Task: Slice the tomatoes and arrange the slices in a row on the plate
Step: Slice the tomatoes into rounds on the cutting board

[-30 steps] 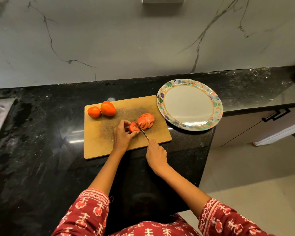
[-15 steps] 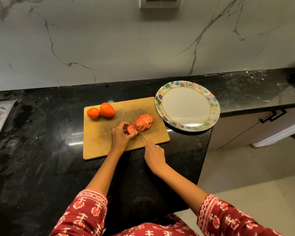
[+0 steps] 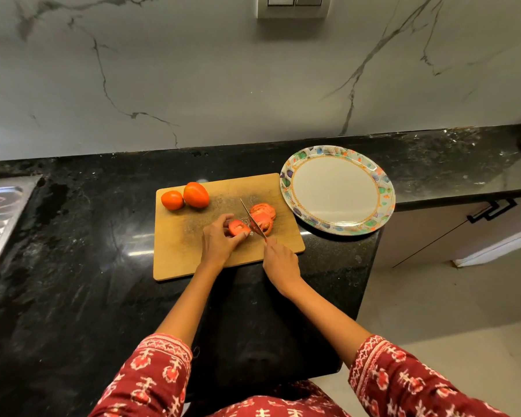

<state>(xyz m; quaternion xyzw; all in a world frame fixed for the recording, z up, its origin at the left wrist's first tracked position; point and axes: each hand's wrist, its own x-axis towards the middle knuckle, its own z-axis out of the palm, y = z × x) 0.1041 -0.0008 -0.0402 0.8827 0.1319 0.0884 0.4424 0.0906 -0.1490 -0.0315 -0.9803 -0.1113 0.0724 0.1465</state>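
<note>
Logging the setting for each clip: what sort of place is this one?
Most likely a home kitchen: a black stone counter with a marble-look backsplash, the edge of a steel sink, and a cutting board with tomatoes.

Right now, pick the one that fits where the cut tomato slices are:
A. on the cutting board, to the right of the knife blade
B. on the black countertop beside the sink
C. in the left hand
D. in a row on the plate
A: the cut tomato slices lie overlapping on the wooden cutting board, just right of the knife blade, while the plate holds none.
</note>
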